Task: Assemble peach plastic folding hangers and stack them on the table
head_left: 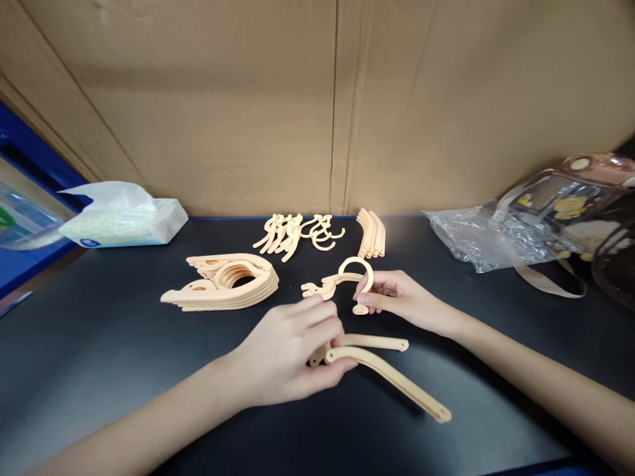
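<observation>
Left hand [307,350] pinches the front bar [391,378], right hand [391,294] the hook [370,275], centre frame. Best keep fingertips off the bar's holed ends.

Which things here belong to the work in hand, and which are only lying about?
Belong to it, judging by matching colour and shape:
- curved bar, in left fingers
- hook, in right fingers
- small pieces
- bar bundle
- flat stack

Lying about:
- tissue pack
- plastic wrapper
- clear bag
</observation>
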A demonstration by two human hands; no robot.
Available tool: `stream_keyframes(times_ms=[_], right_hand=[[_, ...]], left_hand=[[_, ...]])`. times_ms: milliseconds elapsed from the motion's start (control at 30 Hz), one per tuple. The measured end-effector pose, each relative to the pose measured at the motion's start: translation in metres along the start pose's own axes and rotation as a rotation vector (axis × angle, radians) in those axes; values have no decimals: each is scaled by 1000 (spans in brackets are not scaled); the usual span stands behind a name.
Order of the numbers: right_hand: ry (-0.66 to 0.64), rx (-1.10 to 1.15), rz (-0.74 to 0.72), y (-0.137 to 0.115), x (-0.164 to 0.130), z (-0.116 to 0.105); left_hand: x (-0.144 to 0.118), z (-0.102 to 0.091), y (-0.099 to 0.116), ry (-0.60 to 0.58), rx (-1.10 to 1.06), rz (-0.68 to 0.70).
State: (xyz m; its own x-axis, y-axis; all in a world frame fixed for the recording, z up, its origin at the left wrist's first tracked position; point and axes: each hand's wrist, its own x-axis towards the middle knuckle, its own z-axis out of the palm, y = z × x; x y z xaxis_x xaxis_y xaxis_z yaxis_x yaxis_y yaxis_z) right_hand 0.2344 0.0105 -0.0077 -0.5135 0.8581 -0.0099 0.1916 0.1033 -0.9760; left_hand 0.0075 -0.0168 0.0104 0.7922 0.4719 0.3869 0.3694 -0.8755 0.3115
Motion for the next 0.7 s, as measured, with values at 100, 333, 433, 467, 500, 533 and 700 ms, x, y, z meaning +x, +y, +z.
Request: stream_keyframes(times_ms=[100, 333, 433, 467, 500, 533, 700], right_hand=[[-6, 10, 6, -1, 1, 0], [-12, 12, 15, -2, 0, 0], [-13, 17, 3, -1, 1, -1], [-15, 21, 1, -1, 1, -1], [-18, 25, 2, 0, 1, -2], [-26, 33, 4, 0, 1, -2], [-31, 126, 30, 1, 2, -2]], left_hand=[[3, -5, -4, 101, -309, -209], [11, -12, -7, 215, -772, -518], [11, -9, -6, 190, -926, -597], [11, -8, -5, 169, -953, -618], [10, -7, -5, 149, -940, -630], [9, -6, -4, 122, -876, -628], [2, 0, -1, 15, -49, -343]])
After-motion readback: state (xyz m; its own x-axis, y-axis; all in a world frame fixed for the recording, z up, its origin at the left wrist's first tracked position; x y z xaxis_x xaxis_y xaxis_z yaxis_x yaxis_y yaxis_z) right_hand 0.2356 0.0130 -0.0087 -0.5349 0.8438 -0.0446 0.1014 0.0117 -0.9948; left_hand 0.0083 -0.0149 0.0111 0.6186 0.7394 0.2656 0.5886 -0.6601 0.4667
